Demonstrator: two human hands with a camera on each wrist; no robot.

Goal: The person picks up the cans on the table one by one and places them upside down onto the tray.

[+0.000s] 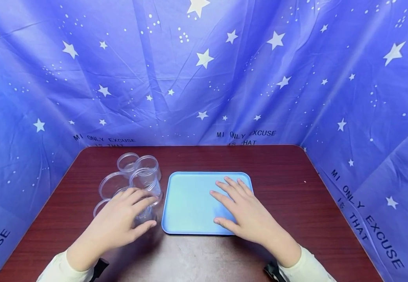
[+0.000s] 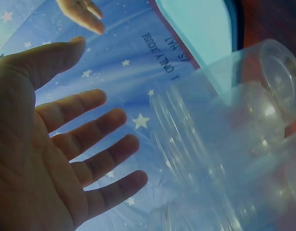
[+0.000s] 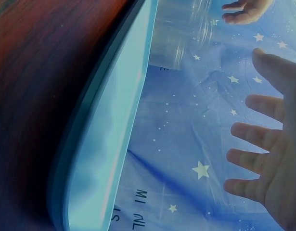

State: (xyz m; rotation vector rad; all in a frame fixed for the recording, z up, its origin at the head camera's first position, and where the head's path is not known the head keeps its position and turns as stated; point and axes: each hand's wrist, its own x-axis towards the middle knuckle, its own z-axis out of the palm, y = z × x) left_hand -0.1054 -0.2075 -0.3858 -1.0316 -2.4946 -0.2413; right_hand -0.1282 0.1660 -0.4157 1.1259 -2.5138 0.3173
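Observation:
Several clear plastic cups (image 1: 145, 178) stand grouped at the left of the table, their round rims upward. Over the nearest of them hovers my left hand (image 1: 120, 219), fingers spread, holding nothing; it hides part of the front cups. In the left wrist view a gap shows between the fingers (image 2: 109, 149) and the clear cups (image 2: 210, 125). A light blue rectangular tray (image 1: 193, 203) lies right of the cups. My right hand (image 1: 247, 215) is above the tray's right side, fingers apart and holding nothing. The right wrist view shows the tray (image 3: 107, 125) below that hand.
The table (image 1: 278, 168) is dark red wood grain with rounded far corners. A blue cloth (image 1: 175, 78) with white stars and printed words hangs around its back and sides. Black straps (image 1: 99, 269) sit at the wrists.

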